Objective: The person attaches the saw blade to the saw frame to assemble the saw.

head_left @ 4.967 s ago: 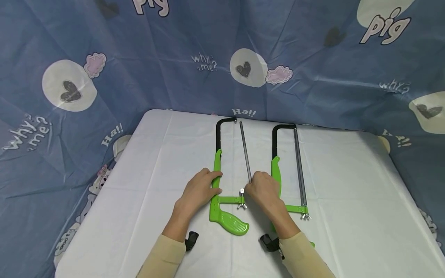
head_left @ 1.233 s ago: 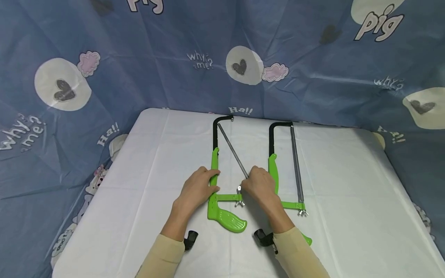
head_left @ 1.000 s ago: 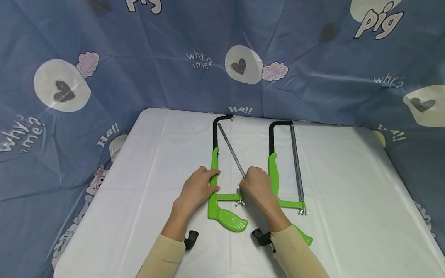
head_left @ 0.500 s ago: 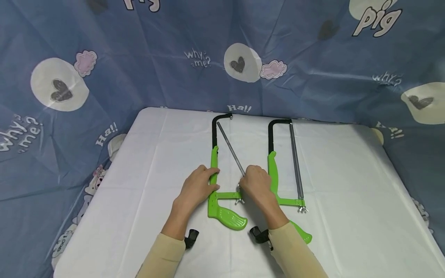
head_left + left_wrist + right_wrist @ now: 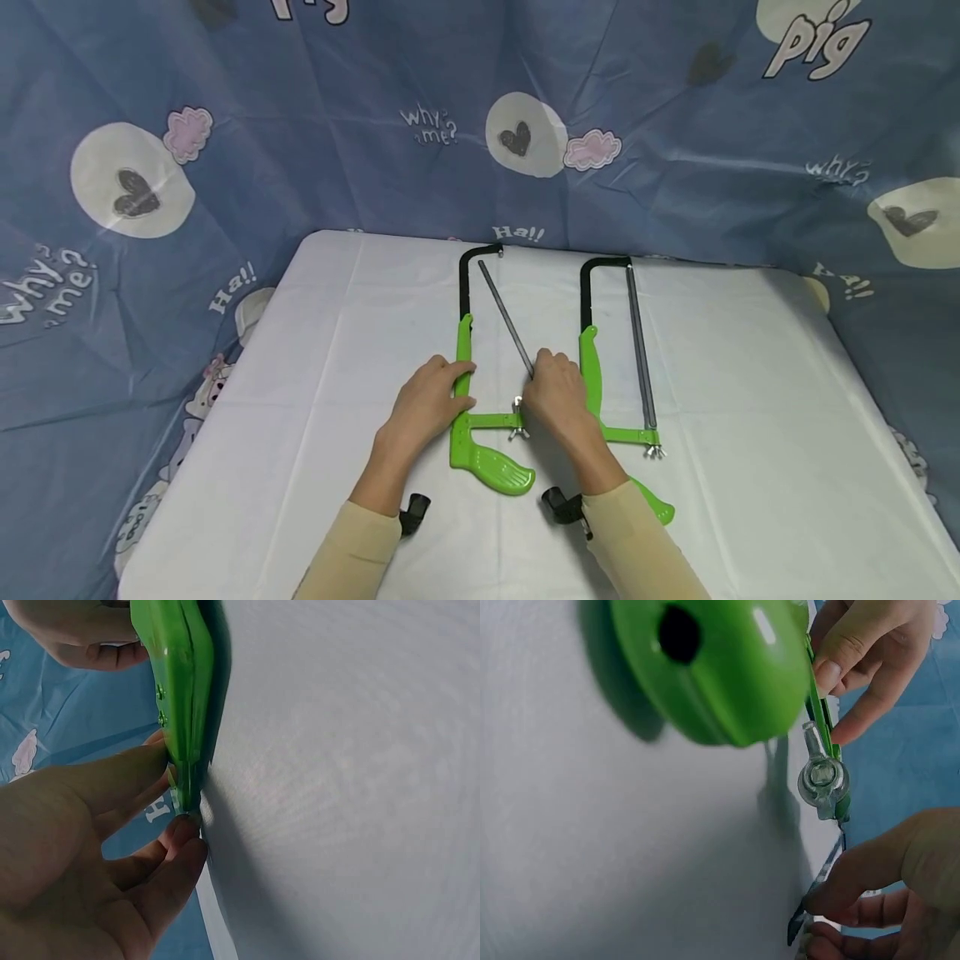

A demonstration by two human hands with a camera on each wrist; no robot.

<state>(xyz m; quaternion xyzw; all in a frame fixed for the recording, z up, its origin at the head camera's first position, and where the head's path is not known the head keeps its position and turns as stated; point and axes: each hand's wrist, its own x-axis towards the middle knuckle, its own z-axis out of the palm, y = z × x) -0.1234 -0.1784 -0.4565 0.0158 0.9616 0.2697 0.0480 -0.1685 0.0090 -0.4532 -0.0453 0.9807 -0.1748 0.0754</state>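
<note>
Blade pinched by right hand, frame gripped by left hand, I'd align both toward the bench's far edge.

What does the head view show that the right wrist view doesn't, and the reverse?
Only the head view: the whole right saw and the tan sleeves.

Only the right wrist view: a dark hole in the end of the green handle.

Both: the left hand gripping the left saw, its wing nut, and the right hand holding the loose blade.
</note>
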